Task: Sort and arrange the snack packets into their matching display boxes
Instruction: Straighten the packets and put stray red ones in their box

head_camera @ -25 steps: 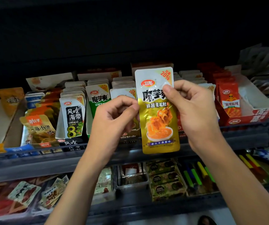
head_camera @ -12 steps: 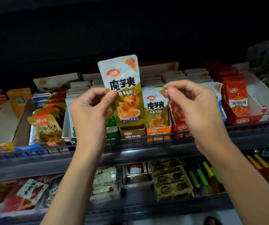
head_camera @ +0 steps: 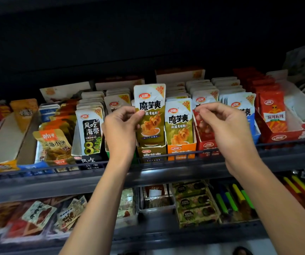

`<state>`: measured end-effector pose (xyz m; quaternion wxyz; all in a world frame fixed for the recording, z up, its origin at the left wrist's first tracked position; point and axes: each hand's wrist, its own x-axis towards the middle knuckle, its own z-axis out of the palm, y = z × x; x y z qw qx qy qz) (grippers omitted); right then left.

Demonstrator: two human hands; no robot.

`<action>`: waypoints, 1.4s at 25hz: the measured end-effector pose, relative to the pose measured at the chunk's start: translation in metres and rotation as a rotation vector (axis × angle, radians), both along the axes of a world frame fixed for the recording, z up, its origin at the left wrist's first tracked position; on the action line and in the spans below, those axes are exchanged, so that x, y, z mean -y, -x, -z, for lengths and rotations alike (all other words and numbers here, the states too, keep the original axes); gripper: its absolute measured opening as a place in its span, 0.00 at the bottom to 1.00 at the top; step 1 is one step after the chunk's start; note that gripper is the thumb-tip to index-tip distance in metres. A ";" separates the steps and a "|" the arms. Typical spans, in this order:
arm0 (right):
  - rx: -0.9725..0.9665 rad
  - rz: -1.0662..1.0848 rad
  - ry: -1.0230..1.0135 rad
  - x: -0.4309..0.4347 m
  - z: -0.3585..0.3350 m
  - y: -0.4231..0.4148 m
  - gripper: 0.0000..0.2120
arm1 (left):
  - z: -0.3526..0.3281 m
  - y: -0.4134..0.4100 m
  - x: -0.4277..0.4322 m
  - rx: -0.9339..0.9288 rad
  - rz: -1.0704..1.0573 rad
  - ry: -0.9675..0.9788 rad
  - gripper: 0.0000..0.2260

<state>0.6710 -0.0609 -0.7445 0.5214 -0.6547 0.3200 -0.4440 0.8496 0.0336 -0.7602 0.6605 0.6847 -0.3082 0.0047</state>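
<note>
Spanning the view, the dark shelf [head_camera: 166, 173] is carrying the olive box [head_camera: 150, 152] and the red box [head_camera: 208, 145]. The right hand [head_camera: 225, 129] is hovering before the red box, fingers curled on nothing; the left hand [head_camera: 120, 129] is pinching the olive packet [head_camera: 150, 115], which is standing in the olive box.

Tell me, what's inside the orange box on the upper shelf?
Upright packets: the front packet shows its gold face; behind it only white top edges show. The front wall of the orange box hides their bottoms.
</note>
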 end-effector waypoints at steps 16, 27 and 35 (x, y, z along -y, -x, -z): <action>-0.421 0.172 0.473 0.008 0.017 -0.032 0.31 | 0.013 0.007 -0.005 0.375 -0.221 -0.416 0.26; -0.345 0.201 0.493 0.006 0.012 -0.030 0.15 | 0.002 0.017 -0.019 0.339 -0.032 -0.216 0.10; -0.440 0.091 0.355 0.009 0.020 -0.014 0.07 | 0.009 0.029 -0.017 0.303 0.143 -0.284 0.11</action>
